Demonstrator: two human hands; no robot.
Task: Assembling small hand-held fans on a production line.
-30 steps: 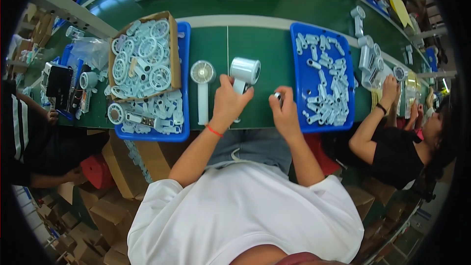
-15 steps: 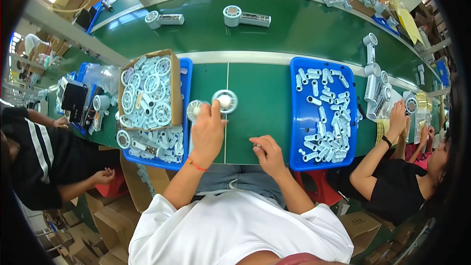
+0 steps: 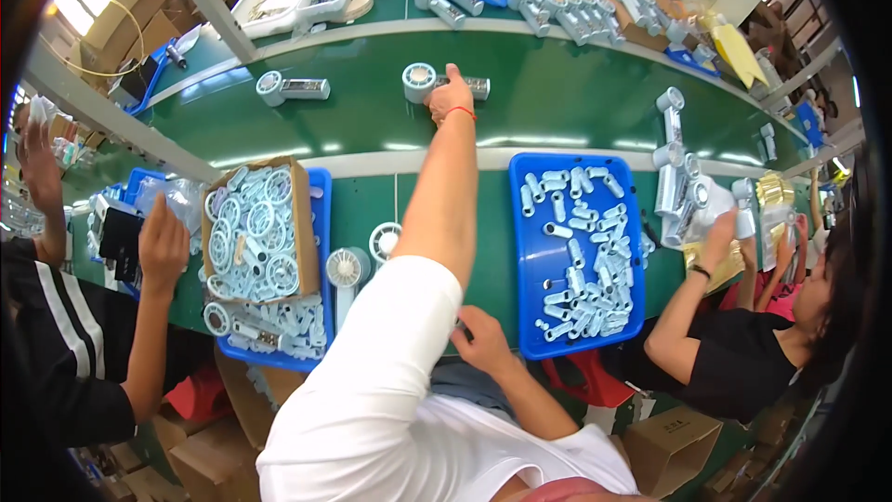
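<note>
My left hand, with a red string on its wrist, is stretched far forward. Its fingers close round the handle of a light-grey handheld fan lying on the far green belt. My right hand is low in front of me at the near table edge, fingers curled on a small dark piece that I cannot make out. Beside my left upper arm lie a round fan head with a handle and a white ring-shaped fan part; my sleeve hides part of this area.
A cardboard box of ring parts sits in a blue tray at left. At right, another blue tray holds many small handle parts. A second handheld fan lies on the belt. People sit on both sides, the right one handling fans.
My left hand has gone from the fan parts on the near table out to the fan on the belt. The view has tilted. At left, the other person has raised both hands.
</note>
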